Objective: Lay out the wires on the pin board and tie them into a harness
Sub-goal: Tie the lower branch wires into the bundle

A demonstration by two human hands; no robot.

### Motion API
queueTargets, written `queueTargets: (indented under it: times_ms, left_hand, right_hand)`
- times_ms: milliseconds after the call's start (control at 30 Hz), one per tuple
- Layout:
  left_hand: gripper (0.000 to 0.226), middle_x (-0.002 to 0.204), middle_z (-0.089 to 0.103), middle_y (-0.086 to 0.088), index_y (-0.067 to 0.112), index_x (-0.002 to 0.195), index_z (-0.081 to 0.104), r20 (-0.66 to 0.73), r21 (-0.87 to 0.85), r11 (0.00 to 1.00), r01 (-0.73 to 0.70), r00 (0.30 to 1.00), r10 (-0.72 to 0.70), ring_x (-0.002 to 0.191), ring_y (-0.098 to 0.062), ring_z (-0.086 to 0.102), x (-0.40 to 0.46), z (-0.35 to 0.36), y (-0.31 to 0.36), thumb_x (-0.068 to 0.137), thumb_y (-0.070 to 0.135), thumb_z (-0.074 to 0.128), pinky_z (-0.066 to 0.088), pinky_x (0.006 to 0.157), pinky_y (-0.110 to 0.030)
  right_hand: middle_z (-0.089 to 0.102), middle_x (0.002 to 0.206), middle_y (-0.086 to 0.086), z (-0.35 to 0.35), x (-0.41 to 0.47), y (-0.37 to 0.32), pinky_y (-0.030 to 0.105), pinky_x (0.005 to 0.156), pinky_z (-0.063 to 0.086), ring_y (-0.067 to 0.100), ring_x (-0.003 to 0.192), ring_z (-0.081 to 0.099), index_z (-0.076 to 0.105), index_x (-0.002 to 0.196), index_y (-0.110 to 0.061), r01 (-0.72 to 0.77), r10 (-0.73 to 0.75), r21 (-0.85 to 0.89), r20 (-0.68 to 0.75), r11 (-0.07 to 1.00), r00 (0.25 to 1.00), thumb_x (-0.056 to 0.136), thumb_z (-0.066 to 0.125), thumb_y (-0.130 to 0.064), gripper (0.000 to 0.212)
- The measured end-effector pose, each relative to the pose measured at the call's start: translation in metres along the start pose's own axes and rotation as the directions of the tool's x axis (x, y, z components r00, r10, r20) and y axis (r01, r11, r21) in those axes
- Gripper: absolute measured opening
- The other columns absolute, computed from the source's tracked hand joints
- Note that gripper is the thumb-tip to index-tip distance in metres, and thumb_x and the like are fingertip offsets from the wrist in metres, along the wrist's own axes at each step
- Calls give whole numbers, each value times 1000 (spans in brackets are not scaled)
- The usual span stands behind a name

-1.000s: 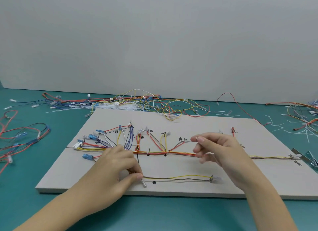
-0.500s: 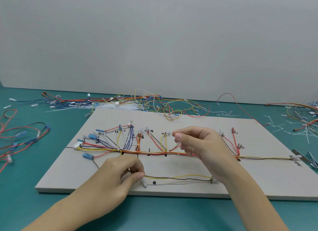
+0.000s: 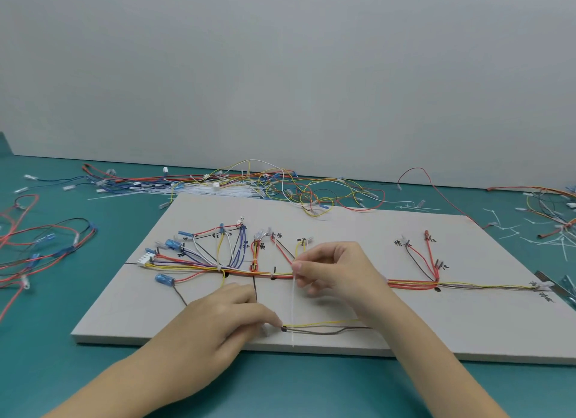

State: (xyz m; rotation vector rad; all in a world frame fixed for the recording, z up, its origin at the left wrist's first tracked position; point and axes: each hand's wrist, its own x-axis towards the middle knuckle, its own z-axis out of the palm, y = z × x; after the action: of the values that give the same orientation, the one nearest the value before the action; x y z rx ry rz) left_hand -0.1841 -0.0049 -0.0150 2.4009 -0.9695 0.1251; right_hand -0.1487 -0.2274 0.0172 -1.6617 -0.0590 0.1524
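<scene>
While the board [image 3: 389, 230] lies flat on the green surface [image 3: 93, 380], many wires [image 3: 237, 272] run across it in a long bunch from left to right. The left hand [image 3: 218, 321] rests near the front edge, with its fingers pinched shut on the end of a yellow and brown wire pair [image 3: 324, 328]. The right hand [image 3: 333, 269] sits over the middle of the bunch and pinches the top of a thin white tie [image 3: 293, 305], which hangs down toward the front edge and crosses the pair. More loose wires [image 3: 280, 187] lie in a pile behind the board.
</scene>
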Motion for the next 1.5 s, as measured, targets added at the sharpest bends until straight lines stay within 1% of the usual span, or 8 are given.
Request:
queueTargets:
  times_ms: [133, 267, 433, 700, 967, 1067, 1333, 1500]
  left_hand:
    - [33, 86, 44, 18, 48, 110, 60, -8, 58, 998, -17, 1000, 18, 83, 3, 44, 0, 0, 4, 93, 51, 32, 49, 66, -32]
    - [28, 88, 46, 21, 47, 109, 63, -87, -2, 1000, -15, 996, 15, 82, 6, 47, 0, -1, 4, 94, 34, 43, 46, 68, -23]
    - [26, 84, 53, 20, 40, 103, 69, -177, -147, 989, -17, 984, -9, 78, 1, 54, 2, -1, 8, 91, 36, 46, 37, 67, -9]
    - [27, 80, 53, 24, 37, 97, 71, -217, -169, 986, -9, 976, -28, 76, 2, 53, 2, 1, 7, 90, 15, 57, 34, 66, -5]
    - [25, 86, 51, 20, 41, 104, 68, -133, -110, 994, 18, 991, -33, 83, 3, 51, 1, 0, 8, 93, 32, 47, 37, 70, -11]
    - [30, 85, 45, 21, 45, 108, 66, -55, 20, 1000, 20, 998, -19, 86, 8, 44, 1, 1, 7, 92, 27, 48, 39, 71, -14]
    - [24, 91, 44, 21, 45, 93, 64, -28, 246, 969, -23, 999, 31, 75, 7, 36, 3, -2, 20, 75, 60, 59, 40, 54, -14]
    - [33, 87, 49, 19, 38, 83, 69, -86, 257, 965, -57, 993, 81, 77, 2, 44, 11, 1, 17, 88, 61, 45, 44, 56, -19]
  right_hand:
    - [69, 63, 8, 4, 0, 5, 20, 47, 49, 14, 55, 64, 72, 76, -4, -6, 6, -21, -4, 1000, 1000, 80, 74, -1, 6]
    - [68, 61, 7, 7, 0, 10, 21, 47, 48, 14, 54, 63, 71, 75, -7, 19, -20, -39, -13, 999, 1000, 81, 74, -1, 9]
    - [67, 58, 4, 9, 6, 10, 22, 51, 49, 12, 55, 63, 71, 77, -5, 152, -159, -73, -98, 986, 982, 81, 72, 1, 7]
    - [68, 67, 7, -1, 10, 1, 24, 52, 53, 17, 61, 66, 69, 78, -7, 390, -379, -30, -319, 920, 869, 84, 68, 3, 12]
    - [67, 63, 8, 8, 3, 13, 30, 55, 51, 17, 58, 62, 70, 77, -7, 186, -185, -146, 25, 972, 983, 82, 71, 1, 10]
    - [67, 64, 9, 11, 2, 15, 31, 54, 50, 20, 58, 60, 70, 78, -6, 165, -160, -147, 46, 975, 986, 82, 72, 0, 7]
    - [67, 63, 6, 13, 0, 13, 27, 53, 49, 21, 60, 62, 69, 76, -8, 118, -111, -141, 57, 983, 992, 83, 71, -1, 10]
    - [68, 66, 7, 8, -3, 11, 25, 54, 50, 21, 63, 62, 71, 79, -7, 111, -104, -69, 105, 991, 989, 82, 73, -3, 5]
